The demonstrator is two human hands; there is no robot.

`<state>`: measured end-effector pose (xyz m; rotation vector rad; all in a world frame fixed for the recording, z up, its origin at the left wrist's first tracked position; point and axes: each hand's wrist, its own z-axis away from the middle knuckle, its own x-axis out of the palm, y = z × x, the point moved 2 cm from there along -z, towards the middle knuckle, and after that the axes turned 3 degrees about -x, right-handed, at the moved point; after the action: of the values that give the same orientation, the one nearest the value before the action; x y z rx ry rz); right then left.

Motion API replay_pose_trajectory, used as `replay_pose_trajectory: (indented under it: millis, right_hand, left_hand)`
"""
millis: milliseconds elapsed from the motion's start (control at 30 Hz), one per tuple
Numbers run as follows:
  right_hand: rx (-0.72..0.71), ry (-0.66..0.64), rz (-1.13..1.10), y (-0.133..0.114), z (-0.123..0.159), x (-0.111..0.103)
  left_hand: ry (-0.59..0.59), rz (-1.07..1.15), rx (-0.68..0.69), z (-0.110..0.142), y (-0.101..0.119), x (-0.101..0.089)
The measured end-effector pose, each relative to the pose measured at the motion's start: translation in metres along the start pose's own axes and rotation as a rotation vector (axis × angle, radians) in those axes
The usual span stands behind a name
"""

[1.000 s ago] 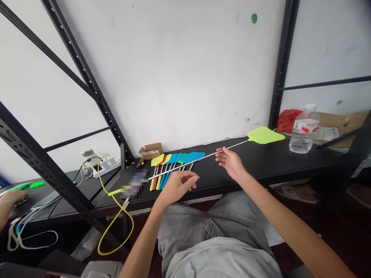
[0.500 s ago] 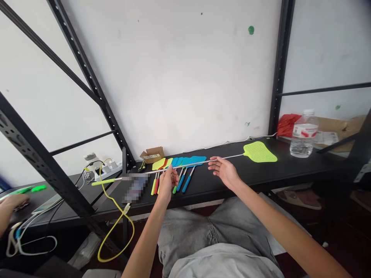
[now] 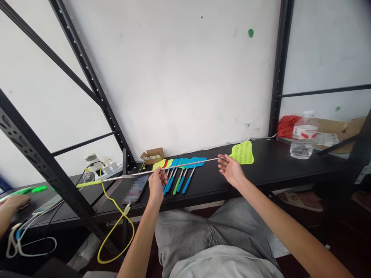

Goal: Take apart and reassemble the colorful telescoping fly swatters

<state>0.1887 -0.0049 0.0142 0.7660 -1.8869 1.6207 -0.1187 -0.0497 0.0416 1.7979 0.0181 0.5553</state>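
Note:
A long yellow-green fly swatter with a thin metal rod is held nearly level above the black shelf. Around the middle of the rod, my left hand is closed in a pinch. My right hand grips the rod just below the perforated head, thumb and fingertips on it, the other fingers loosely curled. At the far left end is the yellow-green handle, passing by the rack post. Beneath the rod lies a row of shorter fly swatters with blue, green, yellow and red heads; my left hand hides some of their handles.
A phone with a yellow cable lies left of the row. Behind it stands a small cardboard box. A water bottle is at the right. Black rack posts frame the shelf. Another person's hand is at the far left.
The long fly swatter has shifted left, its handle now reaching the rack post. My left hand moved left with it; my right hand moved slightly right along the rod, close to the head.

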Motion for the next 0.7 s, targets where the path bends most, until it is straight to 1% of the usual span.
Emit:
replay_pose_trajectory:
  millis: [133, 267, 467, 567, 700]
  right_hand:
    - [-0.003, 0.030, -0.050, -0.001, -0.001, 0.000]
    - [-0.074, 0.016, -0.080, -0.007, -0.001, 0.001]
    - [-0.116, 0.023, -0.239, -0.017, 0.000, -0.005]
    - [-0.164, 0.014, -0.285, -0.023, -0.001, -0.008]
    - [-0.261, 0.017, -0.247, -0.036, -0.001, -0.011]
  left_hand:
    - [0.008, -0.041, 0.006, 0.001, 0.001, 0.000]
    - [0.037, -0.068, -0.007, 0.001, 0.003, -0.001]
    - [0.108, -0.015, -0.001, 0.000, 0.011, -0.006]
    - [0.093, 0.000, 0.022, 0.001, 0.015, -0.006]
    - [0.062, 0.015, 0.034, 0.004, 0.021, -0.007]
